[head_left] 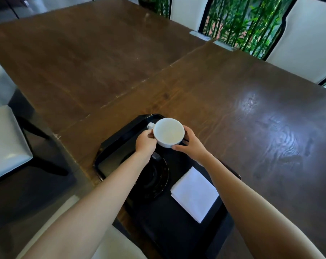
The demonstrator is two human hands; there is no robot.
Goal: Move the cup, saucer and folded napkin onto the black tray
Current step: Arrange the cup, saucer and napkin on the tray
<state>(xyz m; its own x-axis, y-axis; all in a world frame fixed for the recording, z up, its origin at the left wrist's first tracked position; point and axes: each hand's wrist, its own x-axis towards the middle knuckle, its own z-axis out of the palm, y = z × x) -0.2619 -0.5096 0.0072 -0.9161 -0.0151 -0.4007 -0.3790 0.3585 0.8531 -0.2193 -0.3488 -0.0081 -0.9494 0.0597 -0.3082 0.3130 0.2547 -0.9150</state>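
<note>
Over tray (121, 135), both hands (145, 142) cradle cup (168, 132) w/ arms outstretched.

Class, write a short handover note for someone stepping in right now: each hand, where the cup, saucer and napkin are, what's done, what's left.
Left hand: gripping the white cup on its handle side.
Right hand: steadying the cup's other side.
Cup: held above the far end of the black tray, looks empty.
Saucer: dark, already on the tray.
Napkin: folded, on the tray beside the saucer.
Left: set the cup down, probably on the saucer.
</note>
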